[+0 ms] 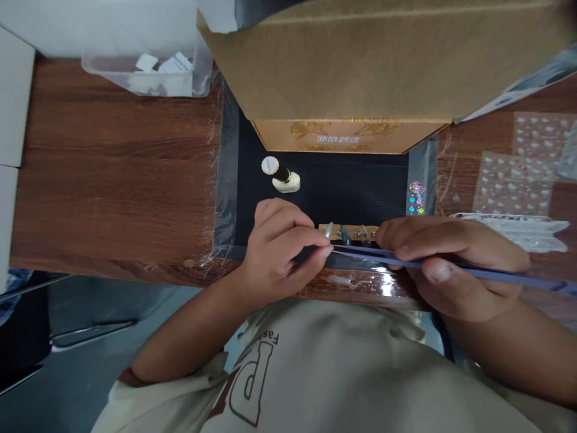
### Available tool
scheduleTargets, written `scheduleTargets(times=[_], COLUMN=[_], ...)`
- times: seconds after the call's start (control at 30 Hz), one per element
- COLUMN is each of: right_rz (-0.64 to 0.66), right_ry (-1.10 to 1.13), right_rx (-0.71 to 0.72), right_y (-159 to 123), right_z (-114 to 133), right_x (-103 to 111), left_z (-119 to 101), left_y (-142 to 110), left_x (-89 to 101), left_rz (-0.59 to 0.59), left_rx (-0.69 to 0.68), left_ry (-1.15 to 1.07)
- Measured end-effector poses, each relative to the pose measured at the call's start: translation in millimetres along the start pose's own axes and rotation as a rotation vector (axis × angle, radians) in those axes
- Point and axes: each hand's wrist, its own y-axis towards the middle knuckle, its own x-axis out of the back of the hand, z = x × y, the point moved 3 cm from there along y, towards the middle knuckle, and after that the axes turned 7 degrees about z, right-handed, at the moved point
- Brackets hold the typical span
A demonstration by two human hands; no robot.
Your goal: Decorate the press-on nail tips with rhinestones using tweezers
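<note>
My right hand (460, 264) is closed around long purple tweezers (360, 255), whose points reach left to the fingertips of my other hand. Thumb and forefinger of my left hand (282, 252) are pinched together at those points; whatever is between them is too small to make out. Just beyond the fingers lies a tan strip (374, 230) carrying false nails: a pale one (329, 231), a dark teal one (345, 235) and a clear brownish one (365, 236). My right fingers cover the strip's right end.
A nail polish bottle (286, 180) with a dark cap stands on the black mat (360, 186). Colourful gems (416, 197) lie at its right edge. A large cardboard box (360, 66) fills the back. Sticker sheets (514, 180) lie right, a clear bin (144, 81) back left.
</note>
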Motion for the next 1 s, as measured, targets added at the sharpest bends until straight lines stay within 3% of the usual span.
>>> scheduleTargets(times=[0.3,0.6,0.8,1.0], right_rz=[0.259,0.22,0.356,0.431], right_ry=[-0.309,-0.285,-0.521,-0.571], right_rx=[0.204,0.194,0.279,0.262], right_y=[14.9,14.8,18.3,19.4], right_z=[16.9,16.2,27.3,35.5], right_x=[-0.1,0.5,-1.7,-1.4], left_z=[1.5,0.9,-0.5,-4.6], left_y=[-2.0,-1.2,-1.4,-6.2], left_x=[1.7,2.2,1.1,-1.1], left_rz=[0.018,0.025,0.053,0.11], left_rx=[-0.009,0.022,0.219,0.545], left_ry=[0.015,-0.028,-0.349,-0.679])
